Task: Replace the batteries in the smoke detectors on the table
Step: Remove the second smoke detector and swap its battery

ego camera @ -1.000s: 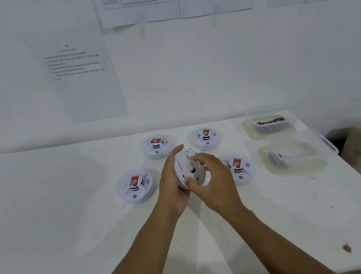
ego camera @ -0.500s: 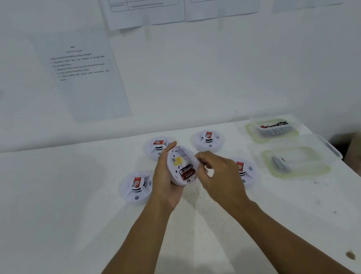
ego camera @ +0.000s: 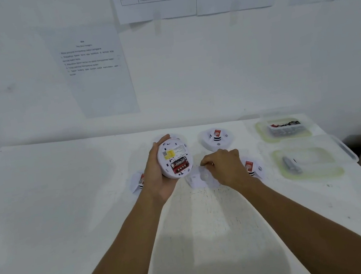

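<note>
Now, L hand (ego camera: 157,175) grips opened smoke detector (ego camera: 174,158) w/ batteries (ego camera: 180,165) exposed; R hand (ego camera: 224,165) pinches its cover (ego camera: 197,178) at bench (ego camera: 67,199). Tilt may spill batteries.

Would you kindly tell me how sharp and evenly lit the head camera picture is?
Head view: soft, even light, with faint arm shadows on the table; the battery label in the held detector reads clearly, while the wall sheets are blurred; the white part under the right hand nearly blends into the tabletop; the wide lens makes the sheets lean.
</note>
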Tool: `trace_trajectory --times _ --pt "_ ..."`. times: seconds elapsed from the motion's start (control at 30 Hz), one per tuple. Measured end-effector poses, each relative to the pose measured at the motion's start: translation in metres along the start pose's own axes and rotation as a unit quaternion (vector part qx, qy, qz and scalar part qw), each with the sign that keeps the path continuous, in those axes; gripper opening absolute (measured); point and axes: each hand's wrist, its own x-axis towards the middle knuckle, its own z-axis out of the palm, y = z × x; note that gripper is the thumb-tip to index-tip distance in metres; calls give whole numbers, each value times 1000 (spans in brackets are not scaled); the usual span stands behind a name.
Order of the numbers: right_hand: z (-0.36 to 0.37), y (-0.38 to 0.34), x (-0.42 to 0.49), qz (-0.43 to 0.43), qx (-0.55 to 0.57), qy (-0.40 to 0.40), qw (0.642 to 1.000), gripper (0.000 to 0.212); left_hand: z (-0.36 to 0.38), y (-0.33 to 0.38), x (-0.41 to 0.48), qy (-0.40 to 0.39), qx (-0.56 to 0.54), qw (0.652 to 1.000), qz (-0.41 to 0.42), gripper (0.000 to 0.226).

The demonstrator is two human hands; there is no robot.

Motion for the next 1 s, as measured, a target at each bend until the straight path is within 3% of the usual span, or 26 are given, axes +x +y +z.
trace_trajectory --times 0.2,0.37,0.5,0.57,0.73,1.0 --pt "7 4 -1 -2 3 37 999 27 5 -2 -1 -8 -3 1000 -8 46" --pt "-5 -1 -4 -66 150 163 973 12 11 -4 2 -20 -7 1000 -12 60" --pt "-14 -24 -11 -95 203 201 954 17 25 -8 4 -33 -27 999 -26 45" --pt "-14 -35 -13 -79 221 196 952 21 30 -11 4 -39 -27 999 -27 39" --pt "-12 -49 -22 -42 237 219 946 26 38 -13 -1 -27 2 1000 -7 53" --pt "-16 -60 -30 29 217 238 946 32 49 -15 -6 -12 43 999 6 36"
